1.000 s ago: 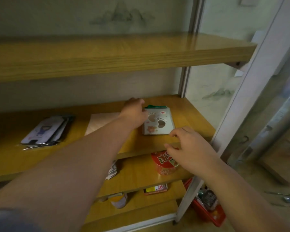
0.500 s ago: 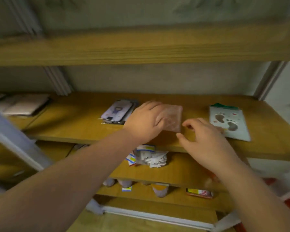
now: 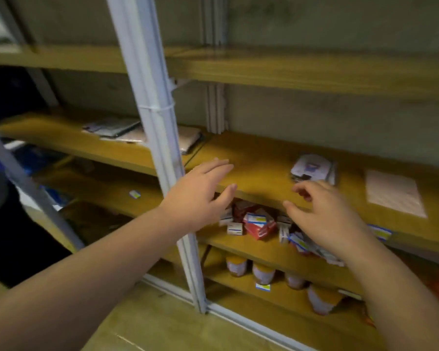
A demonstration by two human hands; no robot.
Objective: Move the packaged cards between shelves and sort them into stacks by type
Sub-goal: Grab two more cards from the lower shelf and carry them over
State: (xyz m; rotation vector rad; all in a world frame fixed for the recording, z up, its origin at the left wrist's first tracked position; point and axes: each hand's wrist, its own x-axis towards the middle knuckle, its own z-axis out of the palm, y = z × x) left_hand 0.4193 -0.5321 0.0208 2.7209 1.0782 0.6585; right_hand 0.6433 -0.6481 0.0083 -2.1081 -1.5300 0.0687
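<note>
On the middle wooden shelf point(image 3: 259, 160) a stack of packaged cards with a purple print point(image 3: 312, 169) lies right of centre. A pale pink packaged card point(image 3: 394, 192) lies flat further right. More packaged cards point(image 3: 112, 126) and a pale stack point(image 3: 188, 140) lie on the neighbouring shelf to the left, partly behind a white post. My left hand point(image 3: 200, 191) hovers with straight fingers at the shelf's front edge and holds nothing. My right hand point(image 3: 322, 211) hangs with loosely curled fingers just in front of the purple stack, empty.
A white upright post point(image 3: 160, 138) crosses the view between the two shelf bays. Below, a shelf holds several small boxes and red packets point(image 3: 254, 222). Lower still stand several jars point(image 3: 262, 273). An upper shelf point(image 3: 302, 72) overhangs.
The view has swung left. My left hand has come off the pink card, which now lies alone at the right. Both hands have moved left along the shelf edge.
</note>
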